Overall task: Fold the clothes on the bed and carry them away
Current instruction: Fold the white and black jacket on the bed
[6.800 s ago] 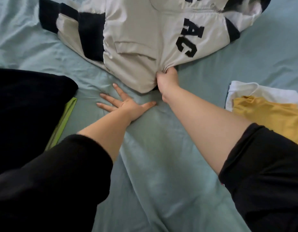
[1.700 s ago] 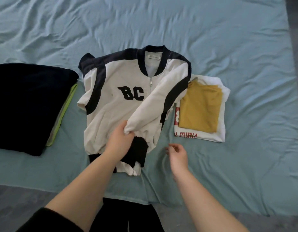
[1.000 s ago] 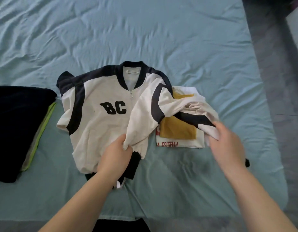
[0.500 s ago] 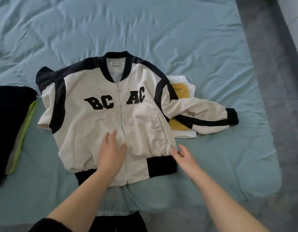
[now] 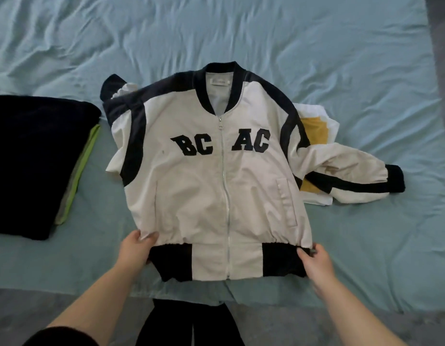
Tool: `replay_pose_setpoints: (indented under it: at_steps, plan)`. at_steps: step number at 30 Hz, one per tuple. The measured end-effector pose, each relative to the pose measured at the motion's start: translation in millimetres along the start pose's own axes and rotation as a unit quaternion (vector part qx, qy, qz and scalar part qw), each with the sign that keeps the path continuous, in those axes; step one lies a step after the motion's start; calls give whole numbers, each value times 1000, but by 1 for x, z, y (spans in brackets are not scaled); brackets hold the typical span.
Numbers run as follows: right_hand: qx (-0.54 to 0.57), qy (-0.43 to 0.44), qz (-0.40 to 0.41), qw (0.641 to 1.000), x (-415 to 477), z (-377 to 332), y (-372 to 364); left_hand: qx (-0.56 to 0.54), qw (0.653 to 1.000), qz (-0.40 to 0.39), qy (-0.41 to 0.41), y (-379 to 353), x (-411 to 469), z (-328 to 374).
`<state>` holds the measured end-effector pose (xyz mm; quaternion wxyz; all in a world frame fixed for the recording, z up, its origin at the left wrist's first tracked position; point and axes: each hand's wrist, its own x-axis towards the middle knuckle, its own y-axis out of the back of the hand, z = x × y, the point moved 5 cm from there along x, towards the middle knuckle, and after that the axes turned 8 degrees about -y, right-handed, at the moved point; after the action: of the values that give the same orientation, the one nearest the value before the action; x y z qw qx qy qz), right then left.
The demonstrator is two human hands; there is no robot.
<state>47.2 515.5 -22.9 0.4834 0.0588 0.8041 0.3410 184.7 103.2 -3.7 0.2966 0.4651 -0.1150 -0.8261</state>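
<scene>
A cream and navy zip jacket (image 5: 199,186) with "BC AC" on the chest lies face up on the blue bed (image 5: 353,58), collar away from me. My left hand (image 5: 135,253) pinches the hem's left corner. At the hem's right corner, my right hand (image 5: 316,262) grips the navy band. The jacket's right sleeve (image 5: 351,176) lies stretched sideways over a folded white and mustard pile (image 5: 315,128). Its left sleeve is tucked behind the shoulder.
A folded stack of black cloth with a lime green layer (image 5: 34,161) sits on the bed to the left. The bed's near edge runs just under my wrists, with grey floor (image 5: 328,328) below and at the far right. Dark trouser legs (image 5: 189,323) show at the bottom.
Both hands left the jacket front and slid down to its two hem corners, where they now hold it. The jacket lies flatter and squarer; the view has shifted nearer.
</scene>
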Motion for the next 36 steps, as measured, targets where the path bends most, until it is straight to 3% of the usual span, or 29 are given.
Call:
replay_pose_setpoints:
  at_steps: [5,7,9,12,15,17,20,22,24,26,31,36]
  plan:
    - [-120,-1,44,992,-24,6,6,19,996,-78,41,0,-23,-30]
    - [-214,84,118,966,-45,-17,2,-17,993,-110,47,5,-18,-24]
    - [-261,208,134,933,-73,-48,-22,-50,993,-96,44,15,1,-10]
    - [-284,352,25,891,-119,-90,-89,-131,988,-16,76,36,49,17]
    - [-245,427,-123,862,-161,-125,-162,-283,958,11,54,41,88,56]
    - [-164,418,-190,873,-180,-152,-197,-285,958,19,5,41,97,80]
    - [-15,328,-278,903,-195,-195,-231,-232,970,15,-68,34,84,102]
    - [43,275,-294,914,-194,-222,-242,-214,968,-58,-117,14,60,113]
    - [80,222,-262,936,-182,-241,-242,-199,956,-160,-147,-2,35,118]
    - [114,160,-230,953,-162,-249,-236,-239,938,-222,-118,-5,26,111]
    - [94,111,-196,970,-120,-249,-217,-312,949,-23,38,41,75,87]
    - [99,80,-237,963,-101,-236,-215,-321,941,-99,44,25,119,132]
